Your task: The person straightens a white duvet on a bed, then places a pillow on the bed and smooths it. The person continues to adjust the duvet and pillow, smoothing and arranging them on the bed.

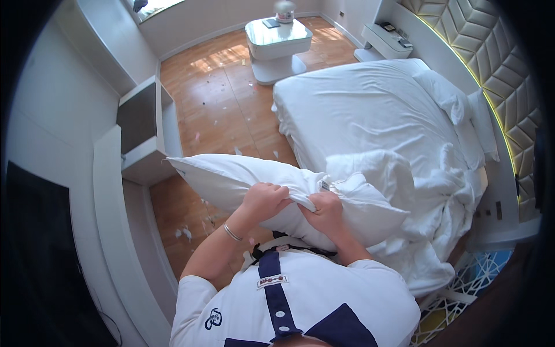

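Three pillows, one bed, one bangle

Daylight it is, bright and soft, spilling in from the window at the upper left! Sun lands in pale, washed-out patches on the wooden floor, and there's a glassy sheen across the tabletop. Over at right, a thin yellow glow runs along the headboard. Gentle grey shading models the pillow and the creases of the bedsheet. Look at the edges: the long shelf bows hard, the corners drop into black, and small scraps on the floor look soft.
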The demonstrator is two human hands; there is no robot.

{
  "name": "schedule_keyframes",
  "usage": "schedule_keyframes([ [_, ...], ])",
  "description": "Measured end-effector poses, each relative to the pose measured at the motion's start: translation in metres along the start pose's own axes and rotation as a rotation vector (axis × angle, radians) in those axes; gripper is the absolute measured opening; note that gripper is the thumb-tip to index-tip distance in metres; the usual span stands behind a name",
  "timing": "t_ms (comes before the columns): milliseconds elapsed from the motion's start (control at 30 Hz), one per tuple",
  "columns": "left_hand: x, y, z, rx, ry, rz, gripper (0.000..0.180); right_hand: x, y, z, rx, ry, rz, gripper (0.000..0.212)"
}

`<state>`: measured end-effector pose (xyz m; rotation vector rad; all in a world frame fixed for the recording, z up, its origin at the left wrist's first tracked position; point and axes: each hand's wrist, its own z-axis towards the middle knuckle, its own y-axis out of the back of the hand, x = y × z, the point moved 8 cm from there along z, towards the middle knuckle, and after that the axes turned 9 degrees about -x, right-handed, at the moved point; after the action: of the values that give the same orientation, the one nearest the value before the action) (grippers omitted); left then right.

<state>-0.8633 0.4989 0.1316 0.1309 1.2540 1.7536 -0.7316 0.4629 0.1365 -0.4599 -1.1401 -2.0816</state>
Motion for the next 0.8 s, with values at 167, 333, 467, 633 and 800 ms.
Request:
schedule_keyframes([
  [167,0.098,0.046,0.089,-0.087,-0.010,0.046,0.029,-0.019,-0.057,0.135,0.007,0.098,0.020,0.024],
  [333,0.192,0.061,0.150,-0.170,0.000,0.007,0.035,-0.043,-0.106,0.228,-0.006,0.121,0.030,0.028],
  [467,0.298,0.063,0.208,-0.187,0.056,-0.068,0.036,-0.074,-0.166,0.315,0.035,0.116,-0.056,0.030],
  [633,0.425,0.056,0.261,-0.139,0.069,-0.206,0.033,-0.108,-0.250,0.400,0.017,0.038,-0.086,0.032],
  [800,0.491,0.058,0.348,-0.089,-0.043,-0.317,0.033,-0.132,-0.274,0.479,-0.042,-0.023,-0.209,0.029],
])
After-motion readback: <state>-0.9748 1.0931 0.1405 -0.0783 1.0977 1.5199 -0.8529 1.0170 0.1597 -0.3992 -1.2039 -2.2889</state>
